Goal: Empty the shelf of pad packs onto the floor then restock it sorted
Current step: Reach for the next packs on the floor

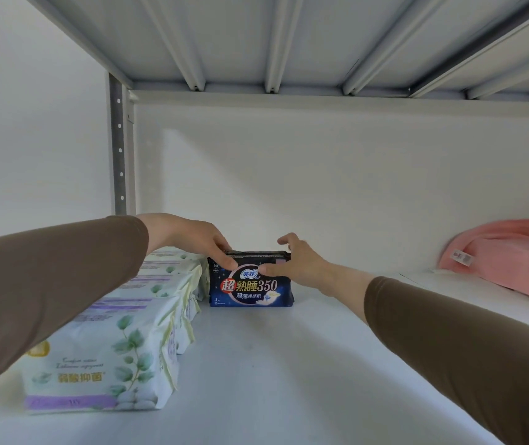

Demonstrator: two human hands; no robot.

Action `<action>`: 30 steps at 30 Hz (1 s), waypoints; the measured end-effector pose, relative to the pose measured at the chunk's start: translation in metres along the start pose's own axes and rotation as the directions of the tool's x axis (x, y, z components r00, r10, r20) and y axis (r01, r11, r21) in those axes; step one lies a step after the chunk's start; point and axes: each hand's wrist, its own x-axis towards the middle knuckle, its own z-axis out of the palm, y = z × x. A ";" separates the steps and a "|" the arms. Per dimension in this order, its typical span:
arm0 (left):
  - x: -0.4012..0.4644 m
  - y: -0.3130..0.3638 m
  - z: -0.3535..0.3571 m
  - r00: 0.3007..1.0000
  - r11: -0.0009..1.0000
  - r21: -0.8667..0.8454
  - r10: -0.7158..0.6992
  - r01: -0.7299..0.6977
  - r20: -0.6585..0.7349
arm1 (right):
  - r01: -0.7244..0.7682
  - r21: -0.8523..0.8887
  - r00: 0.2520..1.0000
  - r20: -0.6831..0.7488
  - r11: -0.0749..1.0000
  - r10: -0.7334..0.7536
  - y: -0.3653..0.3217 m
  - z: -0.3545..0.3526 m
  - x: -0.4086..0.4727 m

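A dark blue pad pack (250, 289) stands upright near the back of the white shelf (256, 364). My left hand (192, 237) pinches its top left corner, thumb on the front face. My right hand (295, 260) holds its top right corner, thumb on the front and fingers over the top. A row of several white pad packs with green leaf print (112, 354) runs along the left side, from the front edge back to the blue pack.
A pink folded towel (507, 258) lies at the shelf's back right. The underside of the upper shelf (288, 43) hangs low overhead. A perforated metal upright (118, 146) stands at the back left. A white wall closes the back.
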 end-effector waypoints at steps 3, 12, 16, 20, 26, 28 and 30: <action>0.001 -0.003 -0.002 1.000 1.000 0.013 0.012 -0.012 -0.010 | -0.113 0.250 0.989 0.124 0.962 0.084 0.001 0.003 0.000; 0.003 -0.006 -0.004 1.000 0.999 0.043 -0.022 0.022 -0.012 | -0.053 0.241 0.998 0.055 0.969 0.041 0.003 0.013 0.001; 0.002 -0.004 -0.006 0.999 0.997 0.060 -0.046 0.046 0.004 | -0.015 0.196 0.998 0.067 0.980 0.002 0.003 0.013 0.000; 0.000 -0.004 -0.008 0.998 0.996 0.070 -0.058 0.056 0.024 | 0.001 0.179 0.996 0.092 0.984 -0.018 0.003 0.012 -0.002; -0.005 -0.001 -0.007 0.998 0.998 0.050 -0.051 0.049 0.036 | 0.009 0.138 0.996 0.082 0.990 -0.020 0.007 0.010 0.002; -0.006 -0.001 -0.006 0.998 0.997 0.055 -0.055 0.054 0.029 | 0.008 0.128 0.997 0.075 0.992 -0.018 0.010 0.009 0.003; -0.006 -0.002 -0.005 0.998 0.997 0.058 -0.058 0.057 0.028 | 0.006 0.099 0.998 0.063 0.995 -0.013 0.012 0.010 0.006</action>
